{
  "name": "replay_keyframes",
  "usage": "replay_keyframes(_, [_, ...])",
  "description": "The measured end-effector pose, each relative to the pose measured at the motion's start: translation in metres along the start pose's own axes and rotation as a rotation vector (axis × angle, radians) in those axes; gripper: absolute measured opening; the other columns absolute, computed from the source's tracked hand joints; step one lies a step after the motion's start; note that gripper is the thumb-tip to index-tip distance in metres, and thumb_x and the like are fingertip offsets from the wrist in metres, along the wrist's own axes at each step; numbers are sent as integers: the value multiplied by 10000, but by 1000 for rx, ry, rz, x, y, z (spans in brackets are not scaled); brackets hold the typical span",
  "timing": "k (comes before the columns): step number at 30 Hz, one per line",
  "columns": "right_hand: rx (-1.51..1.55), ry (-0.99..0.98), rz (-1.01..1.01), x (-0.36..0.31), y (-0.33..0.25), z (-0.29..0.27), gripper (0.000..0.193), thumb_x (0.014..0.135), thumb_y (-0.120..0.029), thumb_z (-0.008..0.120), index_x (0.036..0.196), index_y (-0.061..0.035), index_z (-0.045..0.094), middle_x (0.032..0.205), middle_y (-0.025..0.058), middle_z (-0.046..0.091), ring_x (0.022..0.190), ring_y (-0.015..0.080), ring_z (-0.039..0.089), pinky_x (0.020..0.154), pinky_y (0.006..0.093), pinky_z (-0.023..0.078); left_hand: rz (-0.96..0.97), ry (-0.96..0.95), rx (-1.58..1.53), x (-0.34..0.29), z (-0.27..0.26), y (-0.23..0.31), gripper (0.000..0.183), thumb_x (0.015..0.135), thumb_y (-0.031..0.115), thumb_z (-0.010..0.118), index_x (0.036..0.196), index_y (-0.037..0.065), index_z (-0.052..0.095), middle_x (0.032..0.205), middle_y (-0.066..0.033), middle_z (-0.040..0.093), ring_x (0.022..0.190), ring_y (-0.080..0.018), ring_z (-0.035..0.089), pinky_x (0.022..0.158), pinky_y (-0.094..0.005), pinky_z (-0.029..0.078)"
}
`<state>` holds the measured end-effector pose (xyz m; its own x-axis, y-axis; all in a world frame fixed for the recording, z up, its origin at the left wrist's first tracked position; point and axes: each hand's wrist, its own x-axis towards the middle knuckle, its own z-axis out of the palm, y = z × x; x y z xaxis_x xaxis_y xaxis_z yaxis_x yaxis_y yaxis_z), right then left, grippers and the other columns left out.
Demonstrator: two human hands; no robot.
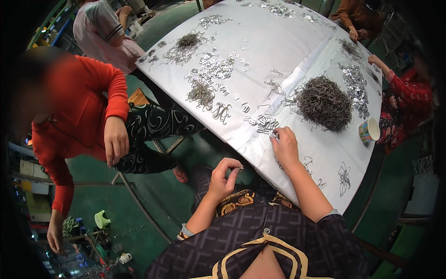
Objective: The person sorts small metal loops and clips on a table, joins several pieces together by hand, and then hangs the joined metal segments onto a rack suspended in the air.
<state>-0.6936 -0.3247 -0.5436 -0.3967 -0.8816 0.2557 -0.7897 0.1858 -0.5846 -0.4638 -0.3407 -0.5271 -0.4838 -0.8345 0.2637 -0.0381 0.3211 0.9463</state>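
Patterned paper cup (364, 131), co-worker in plain red (86, 118), leafy plant (69, 225), green floor (100, 197)

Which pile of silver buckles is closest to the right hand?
The small pile right by the right hand, left of the big dark wire heap. The other silver piles lie farther off across the white table.
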Motion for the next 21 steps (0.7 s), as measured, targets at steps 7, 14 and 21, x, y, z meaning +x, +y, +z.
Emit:
replay_keyframes(7, [401,-270,221,16,-13,-16,189,768,-15,679,938,40,617,818,136,644,717,254,643,657,325,511,-14,-38,27,-1,-2,1,111,806,-73,572,894,-5,566,846,-107,603,782,-216,608,724,-291,478])
replay_keyframes(14, [1151,-450,352,-24,-58,-22,126,862,0,605,968,68,613,851,105,665,792,138,665,696,238,538,-18,-90,-5,0,7,0,94,842,-61,558,927,-20,560,857,-97,625,794,-165,621,727,-274,486])
replay_keyframes(21, [1085,-398,227,-39,-64,-19,124,843,1,620,954,55,624,879,99,685,803,133,662,729,248,528,-12,-70,70,-1,9,-1,118,835,-60,567,945,-19,566,871,-112,648,825,-185,640,741,-282,490])
